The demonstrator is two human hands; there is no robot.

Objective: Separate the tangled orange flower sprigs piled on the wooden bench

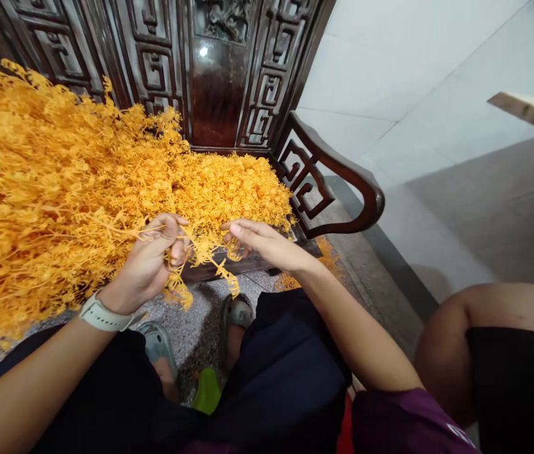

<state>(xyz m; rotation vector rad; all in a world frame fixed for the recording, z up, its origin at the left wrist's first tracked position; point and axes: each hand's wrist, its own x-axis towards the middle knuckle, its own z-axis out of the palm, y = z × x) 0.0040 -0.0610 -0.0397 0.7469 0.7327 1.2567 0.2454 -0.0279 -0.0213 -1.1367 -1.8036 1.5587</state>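
A yellow sprig (207, 244) with curly, feathery tips runs through my left hand (157, 249), whose fingers are closed around its stem. My right hand (260, 241) is beside the tip end of the sprig, thumb and forefinger pinched on a small curl of it. Some tips dangle below between the two hands. Behind and to the left, a large heap of similar yellow sprigs (68, 189) covers the seat. A pile of short, loose yellow tips (238, 186) lies just beyond my hands.
The dark carved wooden bench (217, 94) has a curved armrest (365, 202) at the right. Yellow bits (328, 255) lie on the floor beside it. Another person's bare knee (456, 321) is close at my right. A wooden board (526, 110) juts in at upper right.
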